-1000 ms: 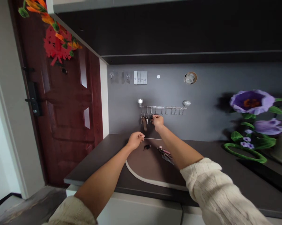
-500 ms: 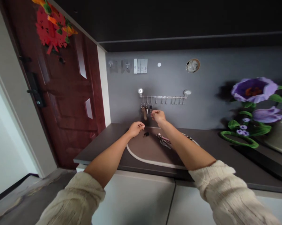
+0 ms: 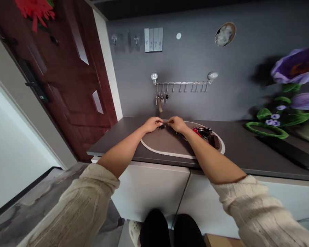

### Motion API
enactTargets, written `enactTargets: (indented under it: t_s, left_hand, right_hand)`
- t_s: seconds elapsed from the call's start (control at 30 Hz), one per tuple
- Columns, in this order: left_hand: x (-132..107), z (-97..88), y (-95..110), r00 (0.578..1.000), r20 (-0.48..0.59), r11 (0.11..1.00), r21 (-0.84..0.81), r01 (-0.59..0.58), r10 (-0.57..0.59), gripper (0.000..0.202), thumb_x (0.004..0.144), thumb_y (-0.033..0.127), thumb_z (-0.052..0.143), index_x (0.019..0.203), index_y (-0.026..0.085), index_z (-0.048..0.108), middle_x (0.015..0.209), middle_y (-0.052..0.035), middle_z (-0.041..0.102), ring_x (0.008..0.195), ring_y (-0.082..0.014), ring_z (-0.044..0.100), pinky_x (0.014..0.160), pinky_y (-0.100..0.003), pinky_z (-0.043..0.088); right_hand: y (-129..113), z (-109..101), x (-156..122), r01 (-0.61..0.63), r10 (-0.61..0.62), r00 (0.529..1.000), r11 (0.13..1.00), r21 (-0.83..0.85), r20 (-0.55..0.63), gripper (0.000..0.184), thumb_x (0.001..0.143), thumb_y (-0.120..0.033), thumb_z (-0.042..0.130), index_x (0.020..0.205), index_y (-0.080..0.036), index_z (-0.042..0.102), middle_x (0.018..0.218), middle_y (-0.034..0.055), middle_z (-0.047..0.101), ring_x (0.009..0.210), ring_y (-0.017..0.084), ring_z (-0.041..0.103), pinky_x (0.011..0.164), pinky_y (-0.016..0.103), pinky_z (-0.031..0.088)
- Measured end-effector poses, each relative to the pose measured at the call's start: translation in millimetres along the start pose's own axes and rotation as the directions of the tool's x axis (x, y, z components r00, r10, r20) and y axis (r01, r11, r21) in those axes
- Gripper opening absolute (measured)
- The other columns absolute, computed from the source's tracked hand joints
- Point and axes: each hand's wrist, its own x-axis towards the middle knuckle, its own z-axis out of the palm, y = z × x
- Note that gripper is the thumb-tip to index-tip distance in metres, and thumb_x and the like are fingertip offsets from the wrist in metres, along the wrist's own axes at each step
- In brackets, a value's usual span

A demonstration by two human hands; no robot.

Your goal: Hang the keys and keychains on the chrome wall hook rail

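Observation:
My left hand (image 3: 153, 124) is low over the left part of the brown mat (image 3: 167, 145). Its fingers are pinched at a small black key (image 3: 162, 127), which shows just under the fingertips. Close by on the right is my right hand (image 3: 177, 124), thumb and fingers pressed together; whatever they hold is too small to make out. Partly behind my right forearm, a bunch of keys (image 3: 204, 131) with red and black parts lies on the mat. Above the hands, keys (image 3: 159, 100) on rings and small dark keys (image 3: 167, 98) hang from the left hooks of a metal rack (image 3: 182, 83).
Purple fabric flowers (image 3: 298, 67) and a long black object (image 3: 290, 152) are on the counter's (image 3: 236, 147) right. A dark red door (image 3: 64, 85) stands at the left. White cabinet doors (image 3: 149, 188) are below the counter. Switches (image 3: 153, 39) and clear hooks (image 3: 136, 40) are on the wall.
The view has tilted down. My right hand has dropped from the hanging keys at the rack toward the mat. My left hand has moved right to the black key, bringing both hands close together.

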Motion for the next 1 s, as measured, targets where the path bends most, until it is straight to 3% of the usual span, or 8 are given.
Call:
enactTargets:
  t_s: [0.2, 0.47, 0.8, 1.0]
  left_hand:
    - [5.4, 3.0, 0.1, 0.994, 0.042, 0.990, 0.095, -0.102, 0.098, 0.019, 0.071, 0.017, 0.050, 0.084, 0.016, 0.064, 0.085, -0.0047, 0.063, 0.077, -0.0147, 0.053, 0.075, -0.027, 0.038]
    - [7.3, 2.9, -0.6, 0.978, 0.118, 0.959, 0.204, -0.196, 0.174, 0.016, 0.073, 0.021, 0.050, 0.074, 0.018, 0.066, 0.075, -0.0040, 0.062, 0.076, -0.0156, 0.051, 0.075, -0.026, 0.036]
    - [6.9, -3.6, -3.7, 0.977, 0.047, 0.937, 0.279, -0.212, 0.207, 0.017, 0.074, 0.024, 0.049, 0.074, 0.015, 0.063, 0.076, -0.0041, 0.061, 0.073, -0.0141, 0.051, 0.070, -0.025, 0.036]
    - [5.3, -5.1, 3.2, 0.988, -0.049, 0.968, 0.212, -0.134, 0.148, 0.019, 0.075, 0.025, 0.046, 0.076, 0.013, 0.061, 0.074, -0.0024, 0.061, 0.068, -0.0114, 0.051, 0.066, -0.023, 0.037]
  right_hand:
    - [7.8, 3.1, 2.6, 0.021, -0.019, 0.998, 0.999, -0.036, 0.054, 0.013, 0.060, -0.009, 0.060, 0.067, -0.018, 0.067, 0.059, 0.0003, 0.062, 0.062, 0.013, 0.056, 0.064, 0.024, 0.040]
    - [6.8, 4.0, 2.0, 0.040, -0.036, 0.997, 0.997, -0.066, 0.067, 0.015, 0.060, -0.009, 0.060, 0.071, -0.017, 0.067, 0.063, 0.0023, 0.063, 0.062, 0.013, 0.056, 0.064, 0.024, 0.041]
    - [1.8, 1.3, -1.3, 0.023, -0.006, 0.994, 0.988, -0.153, 0.110, 0.018, 0.065, -0.012, 0.058, 0.081, -0.015, 0.067, 0.074, 0.0048, 0.066, 0.067, 0.014, 0.058, 0.066, 0.023, 0.041]
    - [-2.8, -2.4, -4.1, 0.047, -0.016, 0.987, 0.980, -0.194, 0.157, 0.023, 0.068, -0.013, 0.056, 0.088, -0.014, 0.065, 0.082, 0.0047, 0.066, 0.073, 0.012, 0.059, 0.068, 0.020, 0.041]
